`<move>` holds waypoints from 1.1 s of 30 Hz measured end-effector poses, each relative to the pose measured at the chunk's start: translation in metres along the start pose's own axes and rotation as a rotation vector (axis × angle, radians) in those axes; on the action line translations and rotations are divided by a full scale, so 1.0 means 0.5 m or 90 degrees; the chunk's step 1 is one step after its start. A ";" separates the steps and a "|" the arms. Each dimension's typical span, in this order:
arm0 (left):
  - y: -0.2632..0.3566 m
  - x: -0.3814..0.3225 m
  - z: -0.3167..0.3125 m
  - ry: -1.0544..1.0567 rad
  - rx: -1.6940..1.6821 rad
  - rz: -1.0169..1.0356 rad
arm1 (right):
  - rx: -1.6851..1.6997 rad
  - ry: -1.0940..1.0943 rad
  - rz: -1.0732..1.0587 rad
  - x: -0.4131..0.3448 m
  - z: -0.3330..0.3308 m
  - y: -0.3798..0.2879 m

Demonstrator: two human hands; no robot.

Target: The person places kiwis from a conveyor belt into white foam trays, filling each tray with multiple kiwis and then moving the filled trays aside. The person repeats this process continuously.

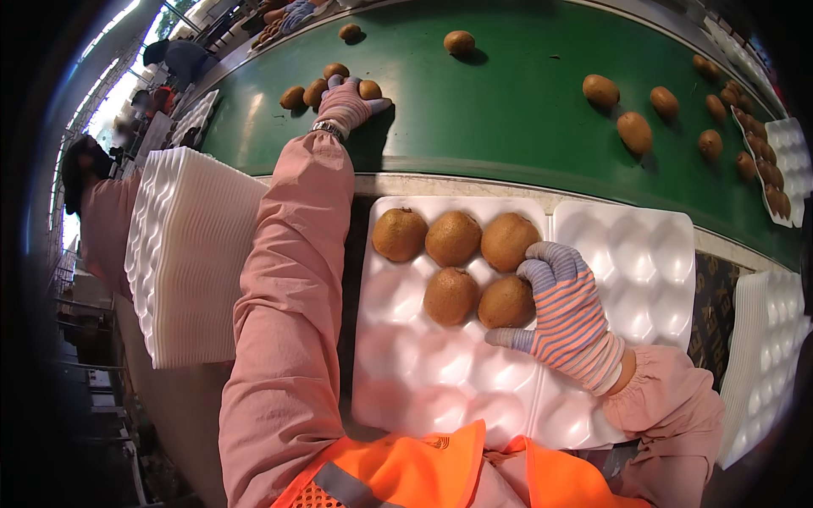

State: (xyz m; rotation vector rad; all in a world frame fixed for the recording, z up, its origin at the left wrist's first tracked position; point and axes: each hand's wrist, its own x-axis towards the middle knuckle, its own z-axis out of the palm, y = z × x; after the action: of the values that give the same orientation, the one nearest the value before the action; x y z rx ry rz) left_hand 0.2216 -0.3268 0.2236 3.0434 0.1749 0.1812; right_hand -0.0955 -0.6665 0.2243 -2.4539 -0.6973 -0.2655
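Observation:
My left hand (348, 105), in a striped knit glove, reaches over the green conveyor belt (508, 108) with its fingers spread among several kiwifruit (314, 93); whether it grips one is hidden. A white molded foam tray (394, 355) lies in front of me, with several kiwifruit (453, 238) in its upper left cups: three along the far row and two below them. My right hand (568, 311), gloved alike, has its fingers around the right side of the lower right kiwifruit (507, 301), which sits in its cup.
Stacks of foam trays stand at left (197, 267) and right (762, 362). More kiwifruit (634, 133) lie on the belt. A partly filled tray (780, 159) is at far right. A person (105, 222) is at left, and a co-worker's gloved hands (297, 14) are across the belt.

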 end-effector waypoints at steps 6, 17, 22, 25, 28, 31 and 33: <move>0.014 -0.133 -0.042 0.037 -0.247 0.086 | 0.007 0.021 -0.022 -0.009 0.008 0.009; -0.011 -0.567 -0.125 -0.277 -1.155 0.366 | -0.110 -0.087 -0.242 0.054 -0.023 -0.075; -0.006 -0.607 -0.088 -0.305 -1.385 0.184 | -0.150 -0.204 -0.231 0.109 0.026 -0.108; -0.015 -0.599 -0.064 -0.313 -1.399 0.188 | -0.158 -0.189 -0.179 0.097 0.037 -0.092; -0.029 -0.595 -0.060 -0.337 -1.395 0.240 | -0.129 -0.047 -0.249 0.092 0.046 -0.090; -0.016 -0.604 -0.080 -0.371 -1.295 0.232 | -0.072 0.101 -0.290 0.127 0.013 -0.142; -0.018 -0.611 -0.088 -0.401 -1.195 0.303 | 0.018 0.071 -0.368 0.172 0.007 -0.188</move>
State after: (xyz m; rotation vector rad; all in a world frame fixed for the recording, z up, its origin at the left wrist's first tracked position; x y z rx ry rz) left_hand -0.0861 -0.3505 0.2318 1.1016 -0.4833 -0.3790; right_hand -0.0731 -0.5624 0.2941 -2.1389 -1.3376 -0.6000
